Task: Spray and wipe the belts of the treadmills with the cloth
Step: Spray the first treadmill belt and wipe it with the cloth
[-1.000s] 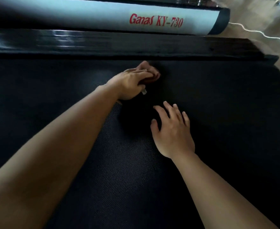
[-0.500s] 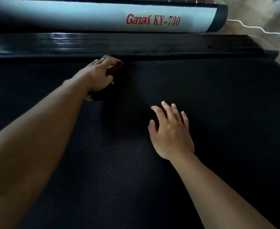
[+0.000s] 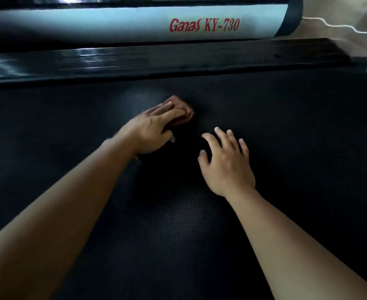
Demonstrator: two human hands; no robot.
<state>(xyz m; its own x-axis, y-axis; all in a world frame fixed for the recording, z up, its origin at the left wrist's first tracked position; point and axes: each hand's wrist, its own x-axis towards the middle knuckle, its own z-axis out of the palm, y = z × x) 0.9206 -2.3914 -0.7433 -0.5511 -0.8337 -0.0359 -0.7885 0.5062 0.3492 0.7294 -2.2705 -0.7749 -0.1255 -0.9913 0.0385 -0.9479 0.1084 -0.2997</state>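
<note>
Two hands on belt (image 3: 286,148). Left hand (image 3: 154,131) flat, straight fingers pressing cloth (image 3: 181,105) onto belt, mid-width, toward far edge by rail (image 3: 156,59). Right hand (image 3: 225,163) spread, palm down, holding nothing, just beside. Judged mid-wipe; dark belt hides wiped share. Sprayer not in view. Other treadmills likely left.

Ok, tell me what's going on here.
A person reaches both bare arms out over a treadmill's black belt. Their left grip presses a reddish-brown cloth flat onto the belt, a little short of the glossy side rail. The right grip rests open on the belt beside it, holding nothing. No spray bottle is in view.
</note>
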